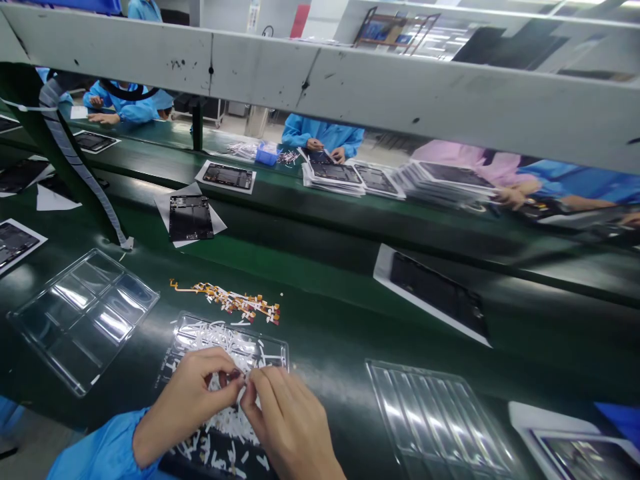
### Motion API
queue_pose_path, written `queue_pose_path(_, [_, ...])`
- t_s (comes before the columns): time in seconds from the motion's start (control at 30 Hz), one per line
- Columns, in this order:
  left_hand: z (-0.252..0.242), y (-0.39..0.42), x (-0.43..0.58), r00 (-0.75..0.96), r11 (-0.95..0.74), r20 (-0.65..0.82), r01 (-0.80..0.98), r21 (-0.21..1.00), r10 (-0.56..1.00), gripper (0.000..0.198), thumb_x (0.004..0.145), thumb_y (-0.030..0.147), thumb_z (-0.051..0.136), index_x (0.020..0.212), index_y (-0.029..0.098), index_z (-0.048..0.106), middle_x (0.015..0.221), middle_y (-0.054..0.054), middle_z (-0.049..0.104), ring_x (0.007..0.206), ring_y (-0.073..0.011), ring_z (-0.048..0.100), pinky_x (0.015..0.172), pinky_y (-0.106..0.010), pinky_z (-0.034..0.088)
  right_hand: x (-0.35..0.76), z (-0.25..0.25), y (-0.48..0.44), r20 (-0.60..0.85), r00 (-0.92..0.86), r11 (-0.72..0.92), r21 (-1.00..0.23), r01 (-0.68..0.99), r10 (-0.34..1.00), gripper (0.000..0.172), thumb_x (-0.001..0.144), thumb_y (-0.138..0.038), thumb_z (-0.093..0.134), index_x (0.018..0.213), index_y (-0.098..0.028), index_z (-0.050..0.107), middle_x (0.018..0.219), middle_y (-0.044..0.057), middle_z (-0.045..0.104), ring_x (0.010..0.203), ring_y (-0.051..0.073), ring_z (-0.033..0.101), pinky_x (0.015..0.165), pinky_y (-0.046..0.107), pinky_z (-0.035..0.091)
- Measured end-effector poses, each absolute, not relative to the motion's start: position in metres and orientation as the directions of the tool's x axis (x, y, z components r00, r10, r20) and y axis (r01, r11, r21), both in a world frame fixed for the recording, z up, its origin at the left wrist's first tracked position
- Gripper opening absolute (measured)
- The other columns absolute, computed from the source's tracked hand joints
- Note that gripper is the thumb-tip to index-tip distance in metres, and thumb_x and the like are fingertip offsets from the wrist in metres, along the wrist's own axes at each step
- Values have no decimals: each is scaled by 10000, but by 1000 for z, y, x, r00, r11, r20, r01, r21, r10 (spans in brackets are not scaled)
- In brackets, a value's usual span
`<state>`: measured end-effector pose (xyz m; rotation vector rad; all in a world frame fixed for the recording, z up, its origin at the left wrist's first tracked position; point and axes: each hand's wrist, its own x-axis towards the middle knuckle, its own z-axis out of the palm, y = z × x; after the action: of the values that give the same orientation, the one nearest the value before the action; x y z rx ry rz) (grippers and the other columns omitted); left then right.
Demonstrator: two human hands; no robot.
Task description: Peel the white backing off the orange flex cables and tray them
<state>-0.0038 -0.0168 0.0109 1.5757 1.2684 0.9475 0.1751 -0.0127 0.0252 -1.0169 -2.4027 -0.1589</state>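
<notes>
Fingertip to fingertip, my left hand (pixel 197 390) and my right hand (pixel 290 413) pinch over a heap of small white strips (pixel 220 340). A small dark piece shows at my left fingertips, too small to name. What my right fingers grip is hidden. Under the heap lies a clear plastic tray (pixel 277 345), partly covered by my hands. Just beyond it is a loose pile of orange-and-white flex cables (pixel 240 300). More white strips lie on a dark surface below my wrists.
An empty-looking clear tray (pixel 85 320) lies left, a ribbed clear tray (pixel 435 420) right. Black device panels on white sheets (pixel 193 217) are spread over the green bench (pixel 320 307). A white beam (pixel 320 83) crosses overhead; co-workers in blue sleeves (pixel 295 130) handle panels beyond.
</notes>
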Motion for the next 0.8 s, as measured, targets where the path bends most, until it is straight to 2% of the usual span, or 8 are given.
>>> queue_pose_path(0.07, [8,-15,-4,153,-85,33,349,933,988,182,880,139,637,709,176,688,719,-12,667,689,-161,622,646,-255,462,172,22,-15,509,-570,712,-127,691,645,177,941,-70,492,887,-187,614,712,48,667,630,215,624,598,334,453])
queue_pose_path(0.13, [5,-15,-5,147,-103,50,378,920,988,172,887,145,632,730,179,692,737,-17,675,704,-168,632,665,-263,472,173,20,-16,499,-542,704,-220,675,676,191,941,-70,476,870,-202,594,709,38,657,637,205,625,607,320,462])
queue_pose_path(0.27, [5,-19,-7,193,-192,124,387,902,973,133,887,120,628,839,197,727,826,-29,711,776,-179,661,707,-270,487,179,21,-13,470,-484,660,-351,664,738,132,990,-119,488,1017,-188,597,827,54,697,709,204,662,657,312,490])
queue_pose_path(0.43, [8,-24,-4,208,-242,172,383,891,963,135,888,119,630,826,199,718,812,-18,704,771,-168,653,713,-265,471,178,20,-8,478,-510,671,-265,693,715,179,988,-96,460,921,-202,588,774,43,673,661,204,636,630,324,452])
queue_pose_path(0.53, [4,-20,-2,171,-120,59,371,921,983,172,874,150,646,707,182,675,722,-6,662,695,-159,611,645,-254,440,172,15,-10,540,-522,687,-152,711,660,167,973,-83,470,937,-187,596,740,50,662,626,207,611,609,330,434])
queue_pose_path(0.6, [1,-16,-3,143,-21,-32,352,936,989,221,880,197,657,661,173,646,679,1,625,652,-153,576,597,-246,409,170,11,-13,563,-514,691,-148,708,647,155,960,-73,479,949,-177,593,733,51,659,619,204,606,605,324,438])
queue_pose_path(0.67, [-2,-12,-5,126,35,-81,334,942,989,268,921,276,641,675,169,646,693,0,614,662,-156,563,590,-246,398,172,9,-16,546,-493,688,-234,687,677,161,946,-69,472,920,-185,580,734,47,654,624,196,612,601,310,448])
queue_pose_path(0.8, [-4,-8,-12,200,47,-101,262,964,975,352,1005,357,542,737,175,681,787,-13,660,781,-175,596,705,-266,444,182,16,-16,379,-529,650,-442,618,760,190,989,-126,482,855,-217,582,749,28,654,656,181,641,606,284,457])
